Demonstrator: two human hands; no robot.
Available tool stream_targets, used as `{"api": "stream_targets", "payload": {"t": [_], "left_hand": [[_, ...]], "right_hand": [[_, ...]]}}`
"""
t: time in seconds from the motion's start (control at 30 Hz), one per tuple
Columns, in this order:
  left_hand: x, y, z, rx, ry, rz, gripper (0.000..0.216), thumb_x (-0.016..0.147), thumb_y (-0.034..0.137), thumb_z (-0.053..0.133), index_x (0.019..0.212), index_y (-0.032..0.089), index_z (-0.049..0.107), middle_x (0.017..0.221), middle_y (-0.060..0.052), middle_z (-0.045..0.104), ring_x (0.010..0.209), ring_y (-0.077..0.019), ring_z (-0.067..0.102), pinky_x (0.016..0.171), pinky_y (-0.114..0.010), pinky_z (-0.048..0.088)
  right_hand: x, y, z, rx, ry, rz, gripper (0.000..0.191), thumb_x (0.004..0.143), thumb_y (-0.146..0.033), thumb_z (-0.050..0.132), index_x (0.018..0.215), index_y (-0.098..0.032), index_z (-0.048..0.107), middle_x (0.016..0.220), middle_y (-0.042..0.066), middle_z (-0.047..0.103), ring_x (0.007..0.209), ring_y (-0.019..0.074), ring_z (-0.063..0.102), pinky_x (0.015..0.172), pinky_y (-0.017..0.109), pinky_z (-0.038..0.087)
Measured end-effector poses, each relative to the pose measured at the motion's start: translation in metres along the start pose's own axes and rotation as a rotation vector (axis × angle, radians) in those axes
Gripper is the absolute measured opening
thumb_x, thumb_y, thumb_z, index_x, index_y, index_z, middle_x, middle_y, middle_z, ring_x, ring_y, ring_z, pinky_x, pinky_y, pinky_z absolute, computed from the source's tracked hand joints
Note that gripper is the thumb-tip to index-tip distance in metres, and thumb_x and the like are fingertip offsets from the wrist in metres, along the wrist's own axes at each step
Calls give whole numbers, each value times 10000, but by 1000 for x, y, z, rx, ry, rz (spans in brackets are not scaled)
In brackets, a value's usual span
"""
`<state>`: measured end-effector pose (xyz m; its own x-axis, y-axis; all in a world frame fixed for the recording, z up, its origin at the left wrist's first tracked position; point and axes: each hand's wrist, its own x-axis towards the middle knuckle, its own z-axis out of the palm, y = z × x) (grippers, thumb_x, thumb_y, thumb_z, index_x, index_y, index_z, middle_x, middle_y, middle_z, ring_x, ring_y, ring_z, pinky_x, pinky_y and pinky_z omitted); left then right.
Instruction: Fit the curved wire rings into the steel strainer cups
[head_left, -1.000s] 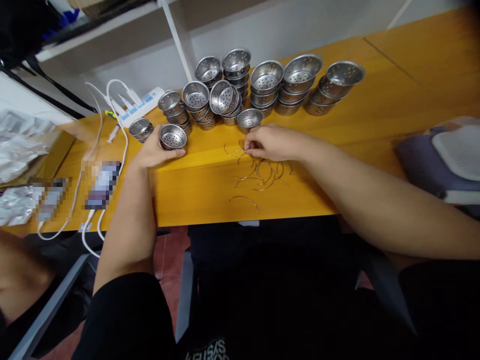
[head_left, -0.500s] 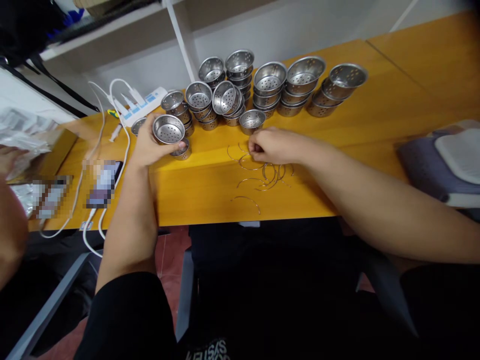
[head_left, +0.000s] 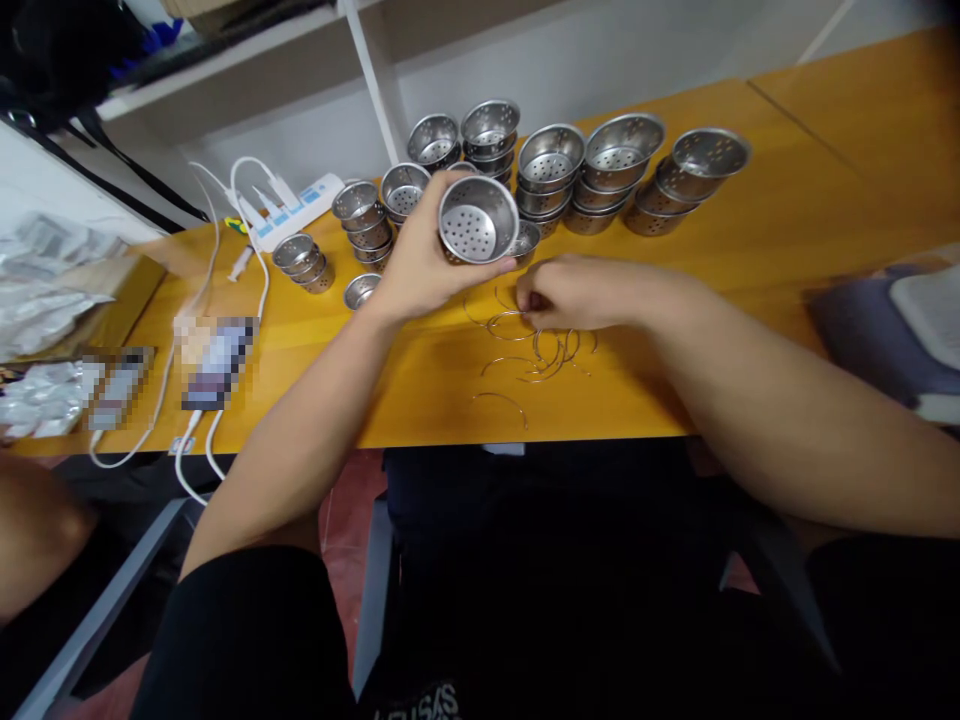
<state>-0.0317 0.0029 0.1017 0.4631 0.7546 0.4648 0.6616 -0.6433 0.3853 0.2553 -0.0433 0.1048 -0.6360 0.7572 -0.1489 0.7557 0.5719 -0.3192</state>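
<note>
Raised over the table, my left hand [head_left: 420, 255] is wrapped round a perforated metal cup [head_left: 478, 220], its open mouth tilted toward me. My right hand [head_left: 570, 290] is closed low over the tabletop beside several thin curved wires [head_left: 551, 350]; whether its pinched fingers hold one is hidden. Just behind that hand sits a small perforated cup [head_left: 525, 240], partly covered by the raised cup. Another small cup [head_left: 362, 290] stands left of my left wrist. Stacks of similar cups [head_left: 551, 160] line the back of the table, some hidden behind my left hand.
At the left lie a power strip [head_left: 300, 210] with white cables, a phone [head_left: 221, 365], a second phone [head_left: 120, 385] and plastic bags [head_left: 52, 290]. A short cup stack [head_left: 300, 260] stands near the strip. A grey-and-white object [head_left: 900, 330] is at the right. Another person's arm [head_left: 37, 530] shows lower left.
My left hand has carried the perforated cup rightward from the left stacks toward my right hand. My right hand stays low by the wires. The other person's hand has left the bags.
</note>
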Motion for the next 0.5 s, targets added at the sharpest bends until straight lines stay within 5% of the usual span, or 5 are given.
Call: {"api": "stream_targets", "payload": {"t": [0.07, 0.2, 0.33, 0.5], "left_hand": [[12, -31, 39, -166, 102, 170, 1203, 903, 1049, 1008, 1781, 385, 522, 1765, -105, 735, 1685, -454, 783, 1469, -670, 627], [11, -88, 98, -325, 189, 269, 1209, 1020, 998, 934, 1919, 391, 398, 1771, -149, 704, 1671, -428, 770, 1489, -661, 595], [-2, -109, 109, -362, 174, 300, 1198, 1022, 960, 958, 1932, 417, 399, 1785, -139, 686, 1660, -415, 771, 1486, -623, 601], [-4, -106, 104, -370, 189, 275, 1152, 1104, 874, 922, 1974, 422, 317, 1820, -151, 643, 1702, -393, 753, 1489, -590, 618]], "right_hand": [[-4, -5, -7, -37, -72, 49, 140, 1021, -151, 782, 1047, -247, 880, 993, 87, 887, 903, 307, 791, 869, 451, 541], [-7, -22, -14, -156, -160, 127, 82, 1084, -188, 822, 1083, -225, 895, 1047, 110, 888, 918, 297, 781, 814, 422, 515], [-4, -33, -11, -292, -172, 156, 105, 1129, -287, 857, 1139, -209, 926, 1128, 164, 907, 1003, 361, 819, 777, 449, 487], [-3, -32, -8, -295, -144, 135, 130, 1109, -307, 877, 1178, -227, 953, 1193, 165, 935, 1068, 389, 856, 814, 454, 504]]}}
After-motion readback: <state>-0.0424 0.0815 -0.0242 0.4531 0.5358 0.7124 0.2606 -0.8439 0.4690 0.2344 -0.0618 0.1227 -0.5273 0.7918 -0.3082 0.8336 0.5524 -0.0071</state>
